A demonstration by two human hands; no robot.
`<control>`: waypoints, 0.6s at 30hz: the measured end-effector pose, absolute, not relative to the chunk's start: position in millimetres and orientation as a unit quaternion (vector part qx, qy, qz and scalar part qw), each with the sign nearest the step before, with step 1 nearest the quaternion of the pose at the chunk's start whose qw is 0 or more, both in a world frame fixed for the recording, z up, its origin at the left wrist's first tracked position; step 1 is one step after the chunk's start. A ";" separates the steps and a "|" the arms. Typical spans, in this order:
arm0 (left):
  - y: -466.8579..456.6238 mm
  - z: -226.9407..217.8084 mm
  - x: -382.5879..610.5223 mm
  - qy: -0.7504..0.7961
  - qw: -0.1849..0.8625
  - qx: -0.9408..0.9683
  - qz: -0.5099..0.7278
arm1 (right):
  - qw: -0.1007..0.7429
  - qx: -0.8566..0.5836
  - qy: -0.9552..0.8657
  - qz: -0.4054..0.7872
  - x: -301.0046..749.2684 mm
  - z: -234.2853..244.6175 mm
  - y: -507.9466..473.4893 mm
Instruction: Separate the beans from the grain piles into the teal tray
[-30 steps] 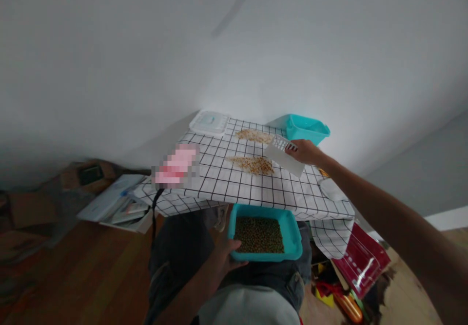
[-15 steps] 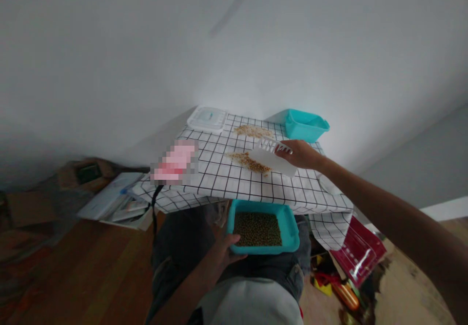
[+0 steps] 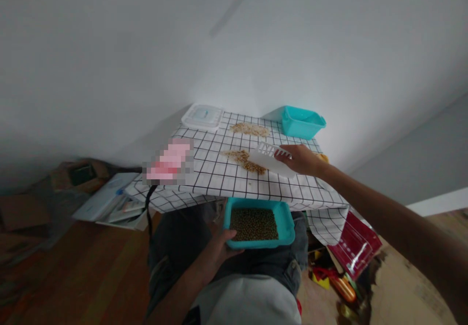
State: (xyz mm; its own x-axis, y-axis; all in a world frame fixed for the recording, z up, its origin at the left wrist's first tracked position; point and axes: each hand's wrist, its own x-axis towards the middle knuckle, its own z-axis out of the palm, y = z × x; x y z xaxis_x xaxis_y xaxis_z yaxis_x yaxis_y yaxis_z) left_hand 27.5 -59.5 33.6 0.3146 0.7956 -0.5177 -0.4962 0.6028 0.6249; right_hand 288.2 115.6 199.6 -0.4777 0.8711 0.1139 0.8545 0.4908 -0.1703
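Observation:
My right hand [image 3: 298, 159] is closed around a white plastic piece with slots along its upper edge [image 3: 272, 162]. It is held low over the checked tablecloth, its left end at a pile of yellowish grains [image 3: 243, 160]; whether it touches the cloth I cannot tell. Below the table's front edge, my left hand [image 3: 221, 247] grips the near left corner of a turquoise tub [image 3: 287, 222], thumb over the rim. Small greenish-brown beans [image 3: 254, 225] cover much of the tub's bottom. Farther back on the cloth lies a paler pile of flakes or grains [image 3: 250, 129].
A second turquoise tub [image 3: 302, 129] stands at the back right of the table [image 3: 215, 181]. A white lidded container or lid [image 3: 203, 117] lies at the back left, and a blurred-out pink object [image 3: 170, 159] at the left edge. A dark red bag [image 3: 356, 244] is below right.
The white plastic piece has shifted slightly right and nearer to me relative to the grains. The whole view has moved a little. My left hand keeps its hold on the tub.

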 end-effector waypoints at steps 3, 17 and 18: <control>-57.9 32.1 27.3 0.420 0.790 0.188 0.406 | 0.099 -0.504 -0.856 0.051 290.0 200.5 112.8; -56.7 26.1 23.9 0.388 0.806 0.203 0.399 | 0.088 -0.462 -0.880 0.070 299.2 195.7 99.8; -56.7 26.8 24.1 0.392 0.805 0.199 0.398 | 0.086 -0.461 -0.881 0.063 297.3 194.9 102.3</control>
State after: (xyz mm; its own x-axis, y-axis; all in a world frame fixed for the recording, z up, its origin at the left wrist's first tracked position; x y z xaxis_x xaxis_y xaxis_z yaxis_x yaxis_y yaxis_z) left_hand 24.1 -56.7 26.8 0.3750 0.7969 -0.4736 -0.4851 0.6040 0.6323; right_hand 297.3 102.3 194.9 -0.5595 0.8235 0.0940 0.8019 0.5665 -0.1899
